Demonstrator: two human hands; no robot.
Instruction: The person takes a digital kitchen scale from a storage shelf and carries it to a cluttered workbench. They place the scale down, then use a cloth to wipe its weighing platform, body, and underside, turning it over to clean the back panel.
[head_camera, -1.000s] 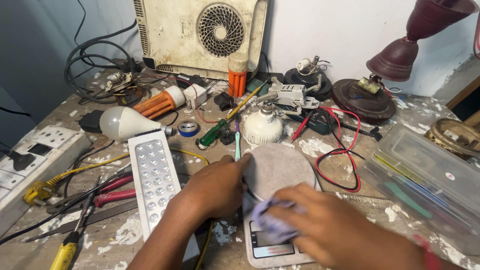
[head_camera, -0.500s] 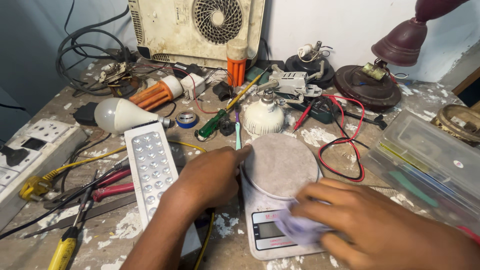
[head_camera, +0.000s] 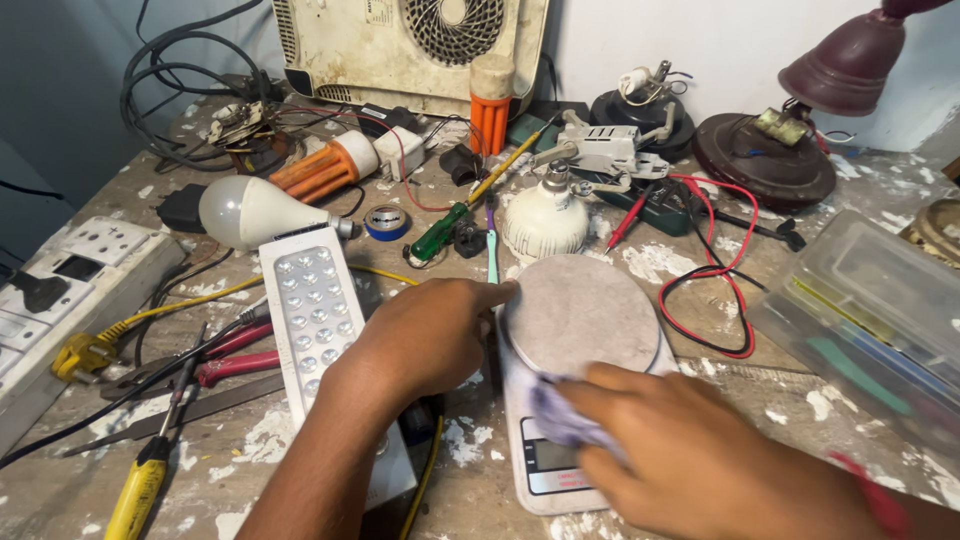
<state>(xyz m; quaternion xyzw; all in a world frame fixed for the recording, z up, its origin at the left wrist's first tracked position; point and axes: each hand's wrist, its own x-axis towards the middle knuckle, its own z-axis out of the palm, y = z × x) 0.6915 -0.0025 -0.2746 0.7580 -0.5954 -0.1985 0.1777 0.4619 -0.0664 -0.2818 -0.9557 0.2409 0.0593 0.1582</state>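
A white kitchen scale (head_camera: 585, 318) with a round grey platform lies on the paint-spattered bench. My left hand (head_camera: 425, 335) rests against its left edge, fingers pressed to the rim of the platform. My right hand (head_camera: 680, 450) presses a small pale purple cloth (head_camera: 560, 410) onto the scale's white body, just below the platform and above its small display (head_camera: 548, 462).
A white LED panel (head_camera: 312, 310) lies left of my left hand, with red-handled pliers (head_camera: 225, 355) and a yellow screwdriver (head_camera: 140, 490) further left. A bulb (head_camera: 255, 212), green screwdriver (head_camera: 460, 212), red wires (head_camera: 705, 290) and a clear plastic box (head_camera: 880, 320) surround the scale.
My right hand with the cloth has slid across the scale's lower part. My left hand has stayed at the scale's left edge.
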